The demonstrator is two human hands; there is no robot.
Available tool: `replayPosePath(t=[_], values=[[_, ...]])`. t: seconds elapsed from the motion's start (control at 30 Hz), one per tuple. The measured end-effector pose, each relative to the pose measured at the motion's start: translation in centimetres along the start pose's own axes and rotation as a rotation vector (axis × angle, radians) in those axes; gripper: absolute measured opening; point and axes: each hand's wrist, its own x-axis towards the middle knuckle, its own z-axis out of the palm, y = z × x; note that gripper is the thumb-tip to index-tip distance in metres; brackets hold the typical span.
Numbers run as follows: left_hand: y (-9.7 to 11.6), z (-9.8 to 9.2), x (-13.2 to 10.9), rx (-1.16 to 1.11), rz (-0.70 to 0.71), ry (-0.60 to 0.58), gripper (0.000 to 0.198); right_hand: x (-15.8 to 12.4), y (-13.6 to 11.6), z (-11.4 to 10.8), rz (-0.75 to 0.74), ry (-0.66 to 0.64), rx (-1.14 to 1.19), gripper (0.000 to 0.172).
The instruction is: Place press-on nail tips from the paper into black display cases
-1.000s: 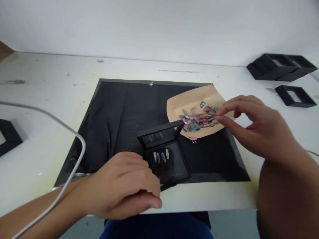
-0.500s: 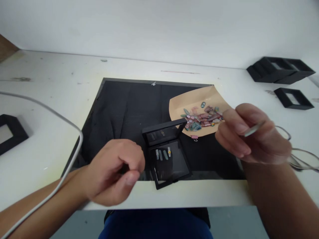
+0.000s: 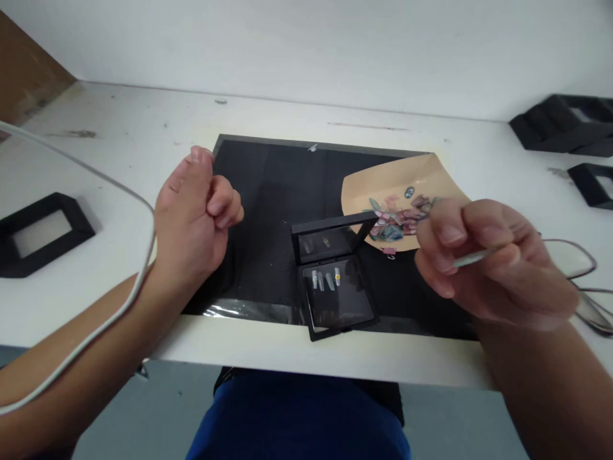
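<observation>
Nail tip [image 3: 472, 258], slim, pale-green, plastic-looking, pinched in R hand [image 3: 517, 278]; best gripped lightly w/ fingertips. L hand [image 3: 189, 223] curled, contents unclear.

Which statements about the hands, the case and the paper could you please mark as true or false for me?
1. The right hand holds a pale green press-on nail. True.
2. Four small press-on nails lie side by side in the black case. True.
3. The case's lid is shut. False: the lid stands open.
4. A pink clip sits at the near edge of the tan paper. True.
5. The left hand touches the paper. False: the left hand is apart from it, on the other side of the case.
</observation>
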Motion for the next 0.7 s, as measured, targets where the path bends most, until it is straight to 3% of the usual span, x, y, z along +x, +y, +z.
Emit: replayPosePath(t=[0.1,0.17,0.27,0.37,0.5,0.7], values=[[-0.5,-0.5,0.3,-0.026,0.021,-0.069,0.027,-0.5,-0.1,0.1,0.02,-0.003,-0.041,0.018],[-0.7,-0.6,0.4,-0.031,0.0,-0.102,0.029,-0.7,-0.1,0.5,0.083,-0.098,-0.16,0.009],[-0.8,-0.5,0.5,-0.043,-0.015,-0.152,0.033,-0.7,0.2,1.3,0.196,-0.272,-0.479,0.008],[-0.9,-0.3,0.4,-0.055,0.026,-0.181,0.036,-0.6,0.7,1.9,0.263,-0.345,-0.726,0.011],[-1.0,0.0,0.2,-0.019,0.057,-0.175,0.038,-0.6,1.0,1.9,0.214,-0.332,-0.93,0.011],[-1.3,0.2,0.1,-0.006,0.055,-0.115,0.032,-0.8,0.7,1.9,0.086,-0.277,-1.033,0.008]])
